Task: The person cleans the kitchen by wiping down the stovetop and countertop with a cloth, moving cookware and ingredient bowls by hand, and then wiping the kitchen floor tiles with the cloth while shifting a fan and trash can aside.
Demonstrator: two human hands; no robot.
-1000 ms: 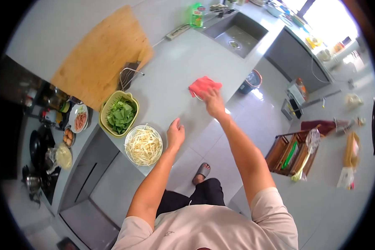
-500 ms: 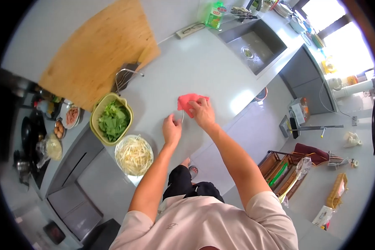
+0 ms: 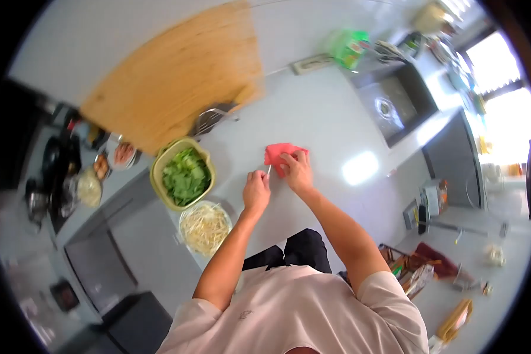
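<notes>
On the grey counter (image 3: 312,112) lies a crumpled pinkish-red cloth (image 3: 277,153). My right hand (image 3: 298,171) presses on it with bent fingers and grips its near side. Just to the left, my left hand (image 3: 257,187) is closed, its fingertips pinching a thin whitish strip (image 3: 269,170) that reaches toward the cloth's edge. The strip is too small to name. Left of my hands, a yellow-green basin (image 3: 156,177) holds leafy greens (image 3: 186,176). Nearer to me, a bowl of bean sprouts (image 3: 205,229) stands by the counter's edge.
A large wooden board (image 3: 177,76) leans at the back beside a wire rack (image 3: 209,121). Far right are a sink (image 3: 410,94) and a green bottle (image 3: 351,50). On the left counter sit a plate of meat (image 3: 124,154), eggs (image 3: 101,167) and dark cookware (image 3: 53,156).
My view has turned, so the surroundings appear shifted right. My left hand's fingers have closed more tightly around the thin strip beside the cloth. My right hand stays on the cloth.
</notes>
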